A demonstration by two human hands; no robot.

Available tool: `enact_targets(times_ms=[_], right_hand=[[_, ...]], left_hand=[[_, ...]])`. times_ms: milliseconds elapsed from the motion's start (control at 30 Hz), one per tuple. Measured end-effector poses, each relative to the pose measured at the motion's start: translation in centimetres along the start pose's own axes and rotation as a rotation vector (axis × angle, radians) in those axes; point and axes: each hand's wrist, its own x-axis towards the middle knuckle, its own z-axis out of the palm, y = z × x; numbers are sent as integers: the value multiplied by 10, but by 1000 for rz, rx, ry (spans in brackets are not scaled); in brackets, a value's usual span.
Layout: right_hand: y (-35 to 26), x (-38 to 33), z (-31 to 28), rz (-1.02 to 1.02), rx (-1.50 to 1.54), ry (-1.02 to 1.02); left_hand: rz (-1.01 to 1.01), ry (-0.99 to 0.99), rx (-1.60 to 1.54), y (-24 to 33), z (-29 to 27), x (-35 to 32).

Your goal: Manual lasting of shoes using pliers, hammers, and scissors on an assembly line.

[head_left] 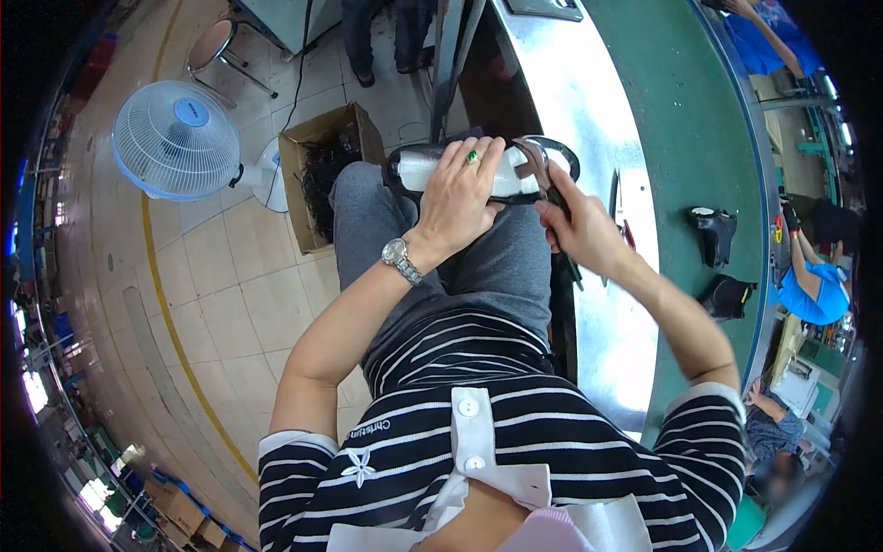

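Note:
A black shoe lies across my thighs with its white underside up, its toe end over the metal table's edge. My left hand, wearing a green-stoned ring, is closed over its middle and presses it down. My right hand grips a metal hand tool that looks like pincers. The curved head of this tool rests against the white underside near the rounded right end of the shoe. My fingers hide part of its handles, and I cannot tell whether its jaws hold anything.
Right of me is a shiny metal table with a red-handled tool. Beyond it runs a green work surface with black boots. A cardboard box of dark scraps and a fan stand left. Co-workers sit far right.

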Motion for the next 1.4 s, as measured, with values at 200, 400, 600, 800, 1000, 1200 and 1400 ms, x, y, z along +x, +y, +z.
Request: enact_targets(times_ms=[200, 400, 600, 800, 1000, 1200, 1400], right_hand=[[2, -2, -3, -70, -117, 38], [-31, 11, -30, -181, -139, 380], [-21, 32, -29, -80, -479, 137], [11, 41, -11, -22, -455, 279], [-3, 40, -7, 6, -197, 420], [-31, 33, -13, -79, -217, 359], [-25, 32, -10, -161, -671, 193]], left_hand=[[126, 53, 97, -8, 5, -10], [208, 109, 316, -16, 20, -7], [210, 117, 362, -19, 25, -8], [233, 141, 341, -13, 24, -3], [206, 148, 382, -16, 24, -6], [151, 153, 364, -16, 25, -8], [175, 160, 411, -14, 25, -9]])
